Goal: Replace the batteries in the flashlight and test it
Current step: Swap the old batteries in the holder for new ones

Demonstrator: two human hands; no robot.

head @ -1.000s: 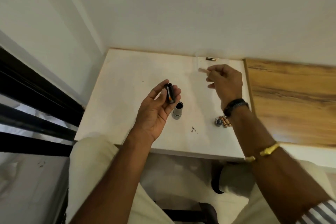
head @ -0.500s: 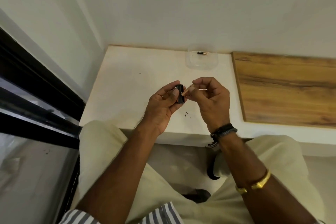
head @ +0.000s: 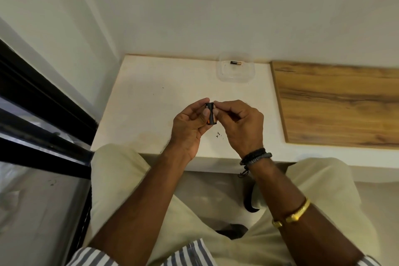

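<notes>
Above the table (head: 151, 101), left hand (head: 190, 127) fingers grip the battery holder (head: 211, 114); right hand (head: 241, 123) fingers pinch its end.

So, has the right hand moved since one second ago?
Yes. The right hand came back from the far side near the clear container toward the person, and now meets the left hand at the battery holder.

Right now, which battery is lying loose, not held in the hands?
The lone battery in the clear plastic container at the table's far edge; the others sit in the black holder between both hands.
</notes>
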